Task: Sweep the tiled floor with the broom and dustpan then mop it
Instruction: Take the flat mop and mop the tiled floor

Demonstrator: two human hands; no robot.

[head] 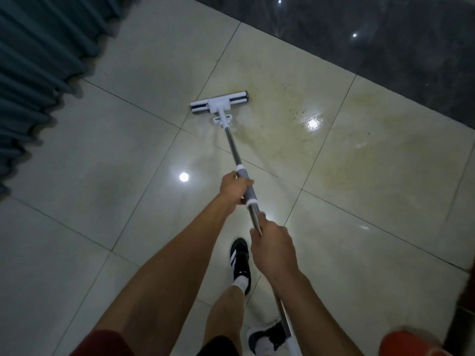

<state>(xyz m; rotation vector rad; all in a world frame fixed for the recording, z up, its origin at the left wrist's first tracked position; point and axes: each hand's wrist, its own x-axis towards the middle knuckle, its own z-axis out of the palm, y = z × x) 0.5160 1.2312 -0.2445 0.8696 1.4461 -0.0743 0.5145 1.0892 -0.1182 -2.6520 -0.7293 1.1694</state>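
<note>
Head view, looking down. Mop (232, 140) runs from lower right up to centre, its white head (219, 102) flat on the floor (102, 163), lying across a tile joint beside a yellowish wet smear (295, 129) that spreads to the right. Head carries a dark sponge strip along its far edge. Shaft is metal with a grey sleeve (245, 186) partway up. Left hand (234, 188) grips the grey sleeve, fingers wrapped round it, thumb on top. Right hand (272, 249) grips the bare metal shaft just below the sleeve, fingers curled round, knuckles up. The two hands are near each other but apart. Both forearms bare, reddish sleeves at the bottom edge. Below the hands, a black shoe (240, 258) with white stripes and white sock stands on the tiles; a second shoe (267, 335) shows near the bottom, partly behind the shaft. Floor is pale glossy tile with thin dark joints and bright light reflections. Dark polished strip (372, 47) borders it at upper right. Teal pleated curtain (33, 73) hangs at left.
</note>
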